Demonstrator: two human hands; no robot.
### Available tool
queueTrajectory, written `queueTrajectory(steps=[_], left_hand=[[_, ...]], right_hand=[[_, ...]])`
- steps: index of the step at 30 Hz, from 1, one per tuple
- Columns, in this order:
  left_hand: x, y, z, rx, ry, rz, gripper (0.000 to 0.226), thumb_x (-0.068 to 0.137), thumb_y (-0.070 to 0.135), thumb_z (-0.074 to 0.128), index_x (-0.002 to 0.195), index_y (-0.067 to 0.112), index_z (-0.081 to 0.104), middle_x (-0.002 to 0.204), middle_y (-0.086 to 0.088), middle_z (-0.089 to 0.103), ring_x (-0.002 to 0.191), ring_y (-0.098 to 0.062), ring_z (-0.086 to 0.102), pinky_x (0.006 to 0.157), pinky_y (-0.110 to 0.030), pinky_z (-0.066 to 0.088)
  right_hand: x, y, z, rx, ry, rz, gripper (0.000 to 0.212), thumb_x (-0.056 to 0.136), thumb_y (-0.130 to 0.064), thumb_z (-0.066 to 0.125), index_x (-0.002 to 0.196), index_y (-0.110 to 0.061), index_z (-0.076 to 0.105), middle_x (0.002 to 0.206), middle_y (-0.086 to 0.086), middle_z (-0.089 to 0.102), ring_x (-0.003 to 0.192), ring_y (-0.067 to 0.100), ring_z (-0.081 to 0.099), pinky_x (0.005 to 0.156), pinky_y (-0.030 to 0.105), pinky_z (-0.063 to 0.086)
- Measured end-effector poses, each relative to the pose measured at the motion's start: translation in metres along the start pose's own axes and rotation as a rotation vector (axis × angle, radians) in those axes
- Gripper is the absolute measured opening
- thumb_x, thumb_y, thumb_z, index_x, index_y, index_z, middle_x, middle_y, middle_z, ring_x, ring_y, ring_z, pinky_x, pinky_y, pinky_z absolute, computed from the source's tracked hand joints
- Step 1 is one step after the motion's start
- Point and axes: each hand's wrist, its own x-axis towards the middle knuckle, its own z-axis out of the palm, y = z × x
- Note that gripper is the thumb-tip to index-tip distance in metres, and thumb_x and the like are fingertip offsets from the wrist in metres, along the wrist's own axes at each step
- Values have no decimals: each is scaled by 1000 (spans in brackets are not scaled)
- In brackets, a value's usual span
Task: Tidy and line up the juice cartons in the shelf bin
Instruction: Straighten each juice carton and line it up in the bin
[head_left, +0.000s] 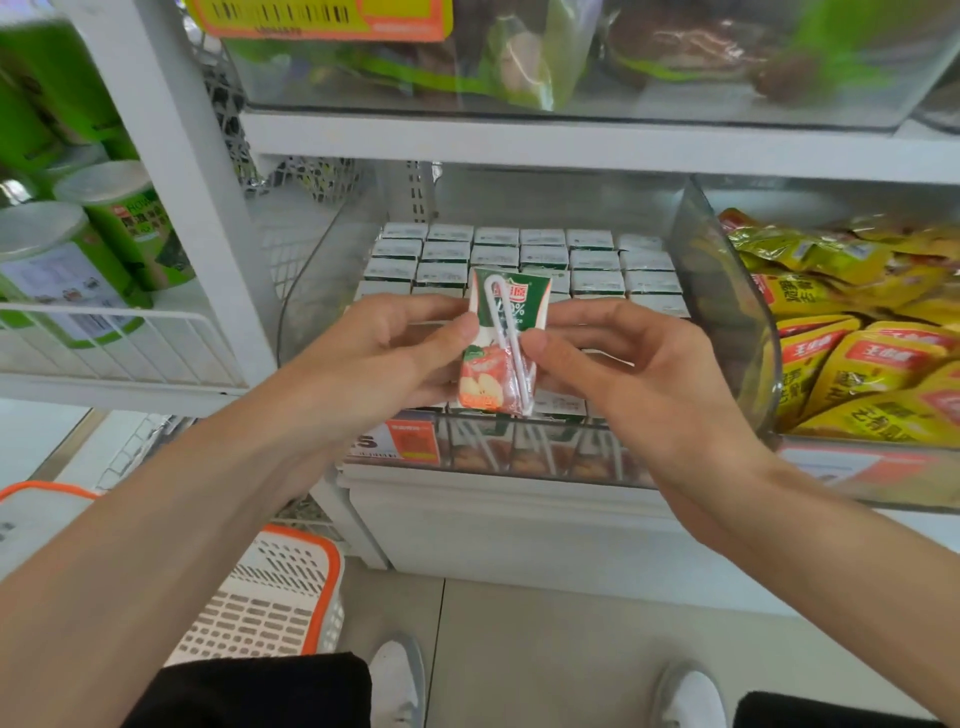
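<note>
We hold 1 apple juice carton (501, 332) in both hands: our left hand (384, 348) pinches its 9 o'clock edge, our right hand (639, 374) its 3 o'clock edge. It hangs slightly tilted above the clear shelf bin (298, 291), its straw (524, 395) facing us. Rows of juice cartons (543, 254) stand packed at 12 o'clock.
</note>
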Motion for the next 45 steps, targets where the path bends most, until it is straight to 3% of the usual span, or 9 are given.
queueTrajectory(steps=[7,10,16,24,29,31,33,37,45], left_hand=[[2,-2,-4,-47,-30,3,24,107,22,54,126,20,69,111,0,81,102,-16,78,81,-18,60],[2,-4,-4,-40,-37,14,29,110,17,48,130,18,69,113,-1,80,105,-17,78,85,-22,61],[4,-6,-8,-18,13,53,29,102,11,59,127,20,70,111,-1,81,100,-16,79,76,-18,60],[5,-9,-12,-45,-30,53,28,101,15,61,127,23,70,113,-3,80,106,-20,77,84,-22,61],[3,-12,-8,-38,-166,58,37,97,29,62,133,24,68,126,5,76,119,-13,71,98,-20,55],[3,-11,-6,-16,-172,56,36,98,33,64,133,30,67,127,11,75,120,-7,69,94,-15,54],[3,-9,-5,-7,-129,65,38,94,34,69,132,33,67,124,13,76,118,-4,70,89,-13,55],[3,-6,-4,-58,-109,64,35,95,29,69,129,25,68,117,3,79,110,-14,75,85,-17,59],[1,-2,-5,-100,-82,20,31,99,34,61,127,23,70,113,-3,80,105,-20,78,86,-24,61]], right_hand=[[2,2,-3,37,-14,-17,20,83,-18,87,101,-13,79,97,-3,83,90,13,80,79,18,62],[3,4,-6,43,-14,-15,22,83,-20,87,102,-12,80,99,-2,83,93,14,80,86,23,62],[3,5,-4,118,-35,9,19,83,-20,86,99,-9,81,101,2,83,96,19,81,90,28,63],[2,4,-1,201,-20,8,12,85,-11,83,95,-6,83,100,7,83,96,22,80,87,26,63],[1,-2,2,119,-192,67,25,97,-30,73,116,-15,80,114,3,81,112,17,76,107,35,54],[0,-3,3,41,-240,55,35,93,-37,77,124,-21,76,117,-1,80,115,14,74,108,33,52],[-1,-4,4,40,-234,44,42,90,-31,79,131,-23,69,115,-4,81,111,11,75,100,26,57],[-1,-4,2,96,-233,43,36,93,-27,75,127,-15,67,114,1,81,109,17,77,101,29,55],[0,0,0,35,-183,-5,31,94,-30,75,123,-18,74,122,-1,77,110,16,76,101,30,59]])
